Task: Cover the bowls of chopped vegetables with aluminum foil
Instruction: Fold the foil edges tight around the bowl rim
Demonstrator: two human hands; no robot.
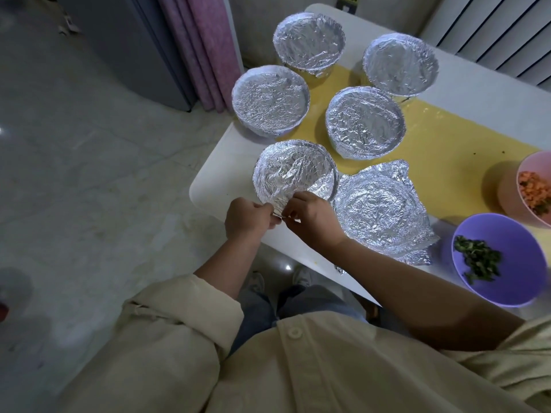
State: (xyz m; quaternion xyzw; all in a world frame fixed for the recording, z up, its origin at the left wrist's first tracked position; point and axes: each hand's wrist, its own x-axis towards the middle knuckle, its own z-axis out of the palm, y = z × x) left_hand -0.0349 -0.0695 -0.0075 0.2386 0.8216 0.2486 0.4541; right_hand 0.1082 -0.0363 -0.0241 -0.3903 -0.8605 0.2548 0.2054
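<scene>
Where the white table (214,186) comes to its near-left corner, both hands meet at the near rim of a foil-covered bowl (293,171). The left hand (249,217) and the right hand (313,217) each have curled fingers pinching the foil's loose near edge, knuckles almost touching. The bowl lies just beyond the hands, on the far side of them. It is round, so it has no long axis, and its mouth faces up. I cannot tell whether it is tipped slightly toward the person.

Just right of it sits a loosely draped bowl (378,216) whose foil corners still stick out to the right, untucked. The right hand is the nearer one to it, so that bowl probably comes next. Further right, a purple bowl (512,239) of chopped greens and a pink bowl (524,165) of orange pieces stand uncovered.

Beyond, on the yellow mat (432,144), four wrapped bowls sit in two pairs: the nearer pair (269,99) (365,122) and the far pair (308,40) (401,64), their foil tucked snugly round the rims.
</scene>
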